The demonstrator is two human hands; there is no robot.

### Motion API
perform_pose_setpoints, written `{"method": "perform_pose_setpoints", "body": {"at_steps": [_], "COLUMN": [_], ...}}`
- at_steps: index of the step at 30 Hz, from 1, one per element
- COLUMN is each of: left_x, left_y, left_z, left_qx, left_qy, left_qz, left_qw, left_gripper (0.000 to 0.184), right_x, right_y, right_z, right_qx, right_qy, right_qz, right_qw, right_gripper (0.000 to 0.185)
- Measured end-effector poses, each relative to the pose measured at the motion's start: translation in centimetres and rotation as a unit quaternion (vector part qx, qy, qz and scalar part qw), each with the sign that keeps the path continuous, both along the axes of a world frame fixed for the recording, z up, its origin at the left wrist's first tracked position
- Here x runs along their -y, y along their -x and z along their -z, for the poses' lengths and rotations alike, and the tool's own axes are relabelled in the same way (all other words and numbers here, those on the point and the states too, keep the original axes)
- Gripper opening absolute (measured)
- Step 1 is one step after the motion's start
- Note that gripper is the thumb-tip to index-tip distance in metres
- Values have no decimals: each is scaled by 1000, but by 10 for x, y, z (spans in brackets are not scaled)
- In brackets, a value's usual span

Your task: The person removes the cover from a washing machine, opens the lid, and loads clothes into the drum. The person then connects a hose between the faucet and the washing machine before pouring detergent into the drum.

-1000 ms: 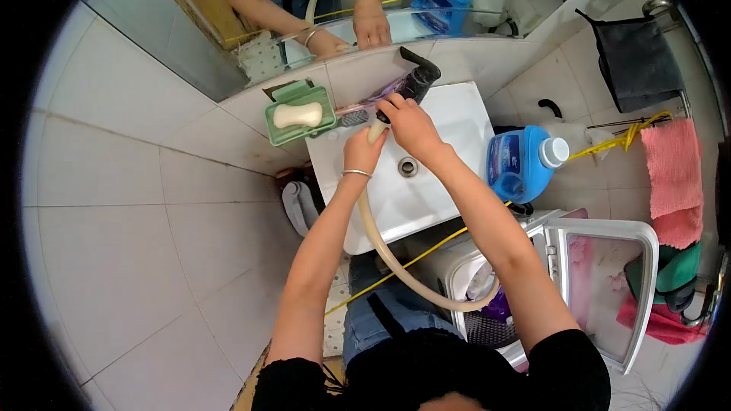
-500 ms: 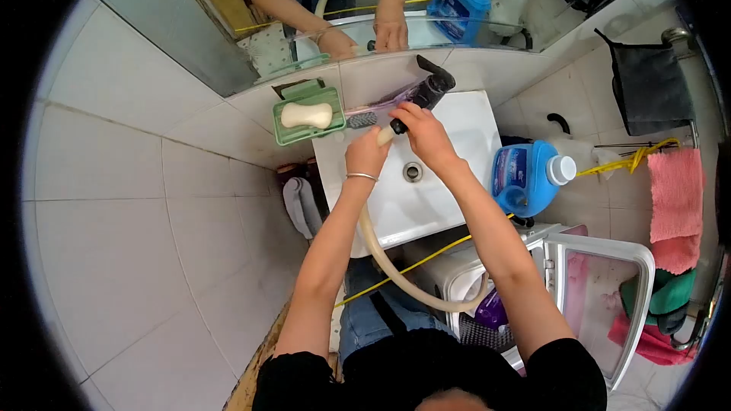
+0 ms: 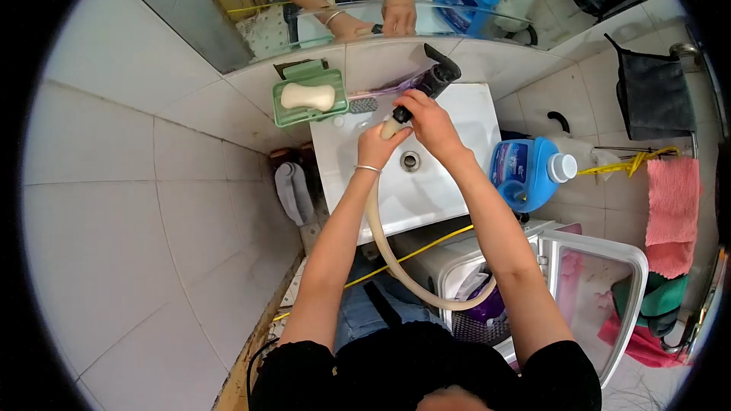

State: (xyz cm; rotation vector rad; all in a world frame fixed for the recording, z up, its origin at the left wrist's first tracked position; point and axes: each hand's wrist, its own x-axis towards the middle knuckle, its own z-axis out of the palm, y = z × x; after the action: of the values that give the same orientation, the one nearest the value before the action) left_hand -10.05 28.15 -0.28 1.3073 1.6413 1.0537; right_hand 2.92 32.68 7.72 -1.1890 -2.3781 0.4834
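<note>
A cream-coloured hose (image 3: 378, 217) curves up from the washing machine to the washbasin (image 3: 346, 183). My left hand (image 3: 381, 146) is closed around the hose just below its upper end, with the thumb pointing toward my right hand. My right hand (image 3: 430, 125) grips the black fitting (image 3: 402, 114) at the hose's end, close to the black faucet (image 3: 438, 80). Part of the fitting is hidden by my right fingers, and I cannot tell how firmly hose and faucet are joined. Below my hands lies the metal drain (image 3: 410, 160).
Left of the faucet sits a green soap dish (image 3: 283, 114) with a soap bar (image 3: 308, 97). A blue detergent jug (image 3: 525, 175) stands right of the basin. The washing machine's lid (image 3: 643, 289) is raised at lower right. A mirror (image 3: 381, 11) spans the back wall.
Both hands stay at the hose's end. The left hand has turned slightly, its thumb now nearer the right hand. The view has shifted a little.
</note>
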Motion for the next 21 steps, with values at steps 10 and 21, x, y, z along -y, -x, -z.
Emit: {"method": "perform_pose_setpoints", "body": {"at_steps": [10,21], "left_x": [-1,-11], "left_y": [3,-15], "left_z": [13,15], "left_qx": [207,128], "left_qy": [75,-32], "left_qz": [40,-29], "left_qw": [975,991], "left_gripper": [35,25], "right_x": [-1,-2], "right_y": [2,7], "right_z": [-1,-6], "right_qx": [-31,-42], "right_qy": [-3,-7], "right_qz": [-8,-7], "right_qw": [999,999], "right_gripper": [39,43]}}
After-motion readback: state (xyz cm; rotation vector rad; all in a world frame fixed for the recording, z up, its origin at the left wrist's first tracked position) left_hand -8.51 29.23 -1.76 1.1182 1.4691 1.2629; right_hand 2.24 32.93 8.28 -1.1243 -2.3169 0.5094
